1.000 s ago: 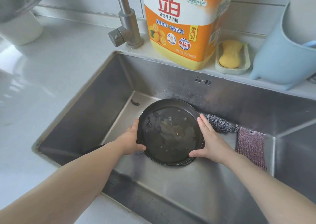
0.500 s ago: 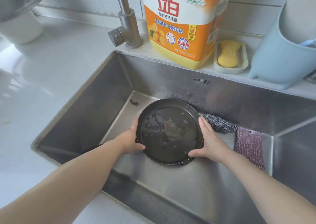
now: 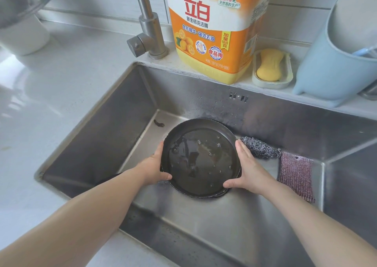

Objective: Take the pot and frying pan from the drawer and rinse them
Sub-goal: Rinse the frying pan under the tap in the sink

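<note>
Your left hand (image 3: 152, 169) and right hand (image 3: 247, 172) hold the pan (image 3: 201, 157) by its rim at 9 and 3 o'clock, each grip clasped on it, thumbs at the near edge; it sits low in the sink (image 3: 204, 222), water pooled inside, scourer (image 3: 260, 149) just beside at 2 o'clock

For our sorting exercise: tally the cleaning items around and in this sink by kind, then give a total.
Detergent jug: 1
Soap bar: 1
Steel scourer: 1
Cloth: 1
Total: 4
</note>
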